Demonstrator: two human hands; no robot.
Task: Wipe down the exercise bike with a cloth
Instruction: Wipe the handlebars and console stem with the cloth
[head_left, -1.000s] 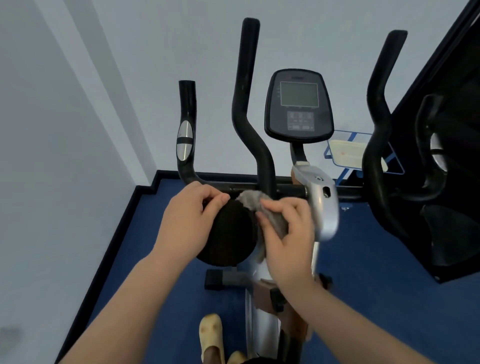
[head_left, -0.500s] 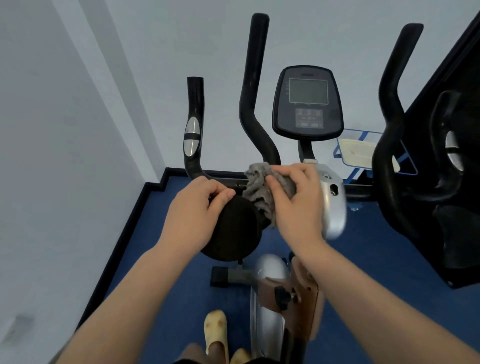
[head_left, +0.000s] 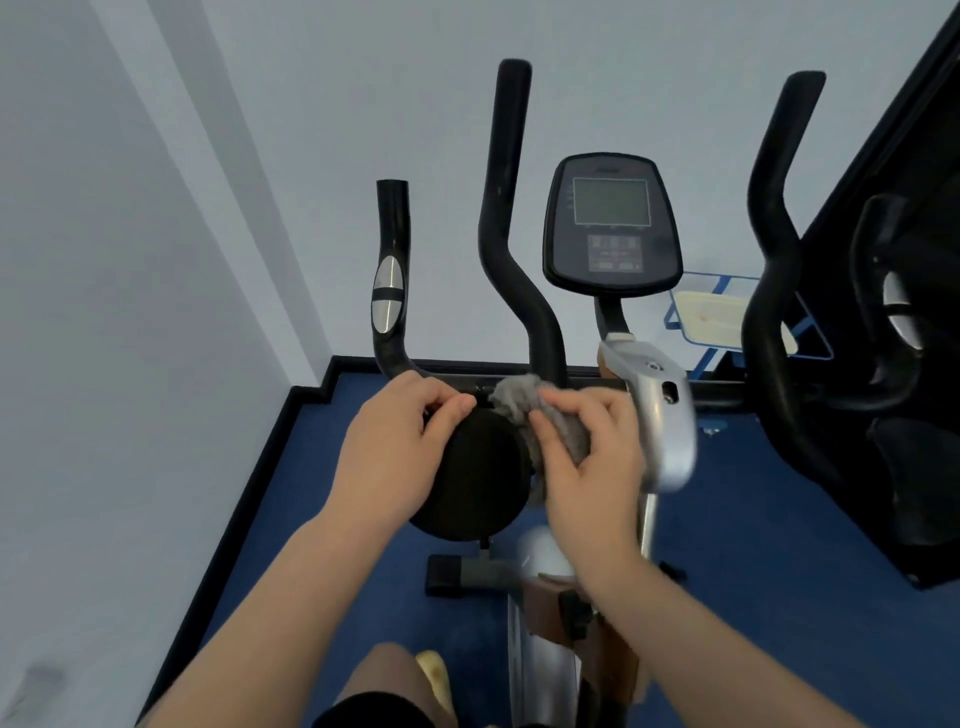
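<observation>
Pale walls and blue floor (head_left: 779, 545) framed the exercise bike (head_left: 613, 223), whose handlebar posts rose upright, console facing the person. The left hand (head_left: 395, 452) curled over a black round pad (head_left: 478, 478); the right hand (head_left: 587, 457) pinched a bunched grey cloth (head_left: 519, 397) against the crossbar. Risk: the loose wad might slip or snag at the post base, leaving areas unwiped.

A gym room: exercise bike (head_left: 613, 364), second machine (head_left: 883, 364), blue floor (head_left: 779, 519).
</observation>
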